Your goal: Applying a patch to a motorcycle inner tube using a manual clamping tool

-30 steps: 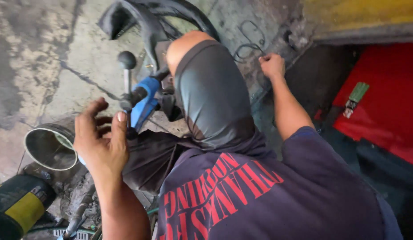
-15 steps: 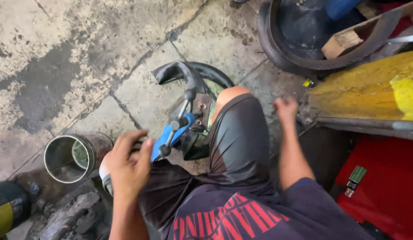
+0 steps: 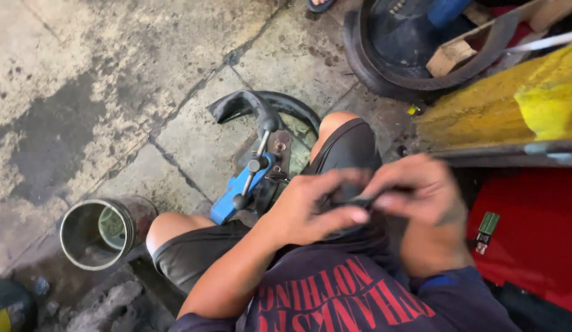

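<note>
Since a second ago both hands have come off the floor side and met over the lap: left hand (image 3: 317,209) and right hand (image 3: 421,209) now pinch a small dark rubber piece (image 3: 353,201) between fingertips, so work has shifted from the blue clamp tool (image 3: 246,184) to that piece. Forearms angle inward, wrists bent, fingers curled close; the clamp rests on the floor (image 3: 83,80) between the knees, beside a metal can (image 3: 92,233)
</note>
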